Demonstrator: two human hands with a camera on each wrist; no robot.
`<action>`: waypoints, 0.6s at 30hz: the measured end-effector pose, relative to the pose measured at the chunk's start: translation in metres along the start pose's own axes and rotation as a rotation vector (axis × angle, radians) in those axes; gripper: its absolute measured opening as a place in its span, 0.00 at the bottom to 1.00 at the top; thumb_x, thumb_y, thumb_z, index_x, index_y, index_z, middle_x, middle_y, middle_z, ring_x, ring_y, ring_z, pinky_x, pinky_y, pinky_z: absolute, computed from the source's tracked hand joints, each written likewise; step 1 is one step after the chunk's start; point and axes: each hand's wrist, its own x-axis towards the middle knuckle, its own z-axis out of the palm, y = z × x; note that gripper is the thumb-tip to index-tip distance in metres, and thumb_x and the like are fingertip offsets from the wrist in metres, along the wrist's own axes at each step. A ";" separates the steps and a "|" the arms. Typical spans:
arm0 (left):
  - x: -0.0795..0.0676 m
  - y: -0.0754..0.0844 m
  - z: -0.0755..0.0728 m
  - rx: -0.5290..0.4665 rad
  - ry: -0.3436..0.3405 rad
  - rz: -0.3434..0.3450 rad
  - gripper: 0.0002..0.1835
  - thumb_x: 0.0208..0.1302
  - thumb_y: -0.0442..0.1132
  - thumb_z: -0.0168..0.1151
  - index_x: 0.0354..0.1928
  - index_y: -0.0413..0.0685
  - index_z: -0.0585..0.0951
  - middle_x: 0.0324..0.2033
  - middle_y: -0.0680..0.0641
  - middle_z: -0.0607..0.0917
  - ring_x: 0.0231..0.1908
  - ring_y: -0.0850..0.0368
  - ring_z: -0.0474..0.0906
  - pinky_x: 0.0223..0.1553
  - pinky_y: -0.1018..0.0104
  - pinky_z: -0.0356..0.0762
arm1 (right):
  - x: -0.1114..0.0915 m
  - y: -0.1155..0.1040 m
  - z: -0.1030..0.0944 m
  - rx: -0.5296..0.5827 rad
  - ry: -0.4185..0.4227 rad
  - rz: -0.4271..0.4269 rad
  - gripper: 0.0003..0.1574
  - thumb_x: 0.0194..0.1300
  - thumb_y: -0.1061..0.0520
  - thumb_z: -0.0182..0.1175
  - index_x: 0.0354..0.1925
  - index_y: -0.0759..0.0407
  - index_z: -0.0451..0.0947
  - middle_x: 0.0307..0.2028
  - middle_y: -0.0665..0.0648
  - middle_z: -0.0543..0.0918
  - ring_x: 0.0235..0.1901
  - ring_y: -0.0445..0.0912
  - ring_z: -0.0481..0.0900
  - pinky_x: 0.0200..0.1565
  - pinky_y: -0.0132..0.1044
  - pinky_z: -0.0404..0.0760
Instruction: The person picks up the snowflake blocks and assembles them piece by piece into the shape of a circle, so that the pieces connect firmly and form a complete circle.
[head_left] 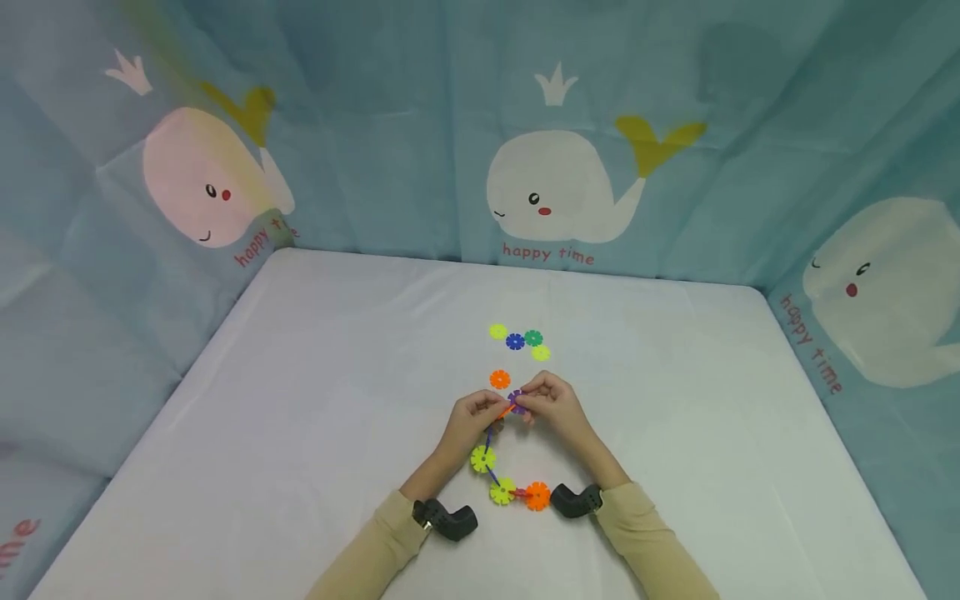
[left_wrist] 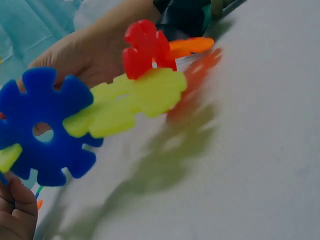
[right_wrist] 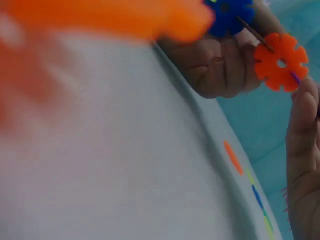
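My left hand [head_left: 463, 429] pinches a chain of flower-shaped interlocking discs near its upper end. Just to its right, my right hand [head_left: 566, 412] pinches a purple disc [head_left: 517, 398], whose edge meets an orange disc [right_wrist: 295, 50] on the chain's end. From the left hand the chain curves down toward me: a blue disc [left_wrist: 20, 110], a yellow disc [head_left: 477, 460], another yellow disc [head_left: 496, 497], a small red disc [head_left: 519, 493] and an orange disc [head_left: 543, 498]. A brownish disc [head_left: 496, 427] is partly hidden by the left fingers. Both hands' fingertips nearly meet.
Beyond the hands, a loose orange disc [head_left: 500, 373] lies on the white table [head_left: 337, 375]. Farther back are a yellow disc [head_left: 498, 332], a blue disc [head_left: 510, 342], a green disc [head_left: 534, 333] and another yellow disc [head_left: 541, 353]. Whale-printed curtains [head_left: 390, 167] surround the table.
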 end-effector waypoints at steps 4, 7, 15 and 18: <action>-0.001 0.001 -0.003 -0.002 0.005 -0.018 0.12 0.62 0.34 0.55 0.34 0.27 0.76 0.28 0.25 0.74 0.21 0.58 0.70 0.26 0.72 0.71 | 0.008 0.002 -0.010 -0.072 -0.110 0.033 0.05 0.61 0.71 0.51 0.36 0.77 0.68 0.25 0.59 0.79 0.20 0.44 0.76 0.26 0.35 0.77; -0.002 0.002 -0.003 0.006 0.008 -0.028 0.12 0.62 0.34 0.55 0.33 0.27 0.76 0.28 0.25 0.75 0.21 0.60 0.71 0.27 0.72 0.72 | 0.013 0.002 -0.020 -0.204 -0.144 0.051 0.09 0.64 0.64 0.51 0.35 0.74 0.72 0.24 0.60 0.78 0.20 0.47 0.74 0.26 0.36 0.75; 0.003 -0.010 -0.011 -0.012 0.029 -0.022 0.12 0.63 0.35 0.54 0.35 0.28 0.76 0.29 0.26 0.75 0.21 0.59 0.72 0.28 0.70 0.74 | 0.035 0.007 -0.023 -0.845 -0.270 0.057 0.25 0.62 0.61 0.55 0.59 0.57 0.68 0.30 0.49 0.73 0.25 0.43 0.67 0.28 0.32 0.69; 0.008 -0.019 -0.012 -0.027 0.048 -0.046 0.12 0.63 0.36 0.55 0.36 0.29 0.77 0.29 0.27 0.75 0.21 0.58 0.72 0.26 0.70 0.73 | 0.039 0.007 -0.017 -1.061 -0.307 0.022 0.28 0.58 0.62 0.57 0.59 0.54 0.68 0.28 0.48 0.68 0.24 0.42 0.63 0.26 0.32 0.64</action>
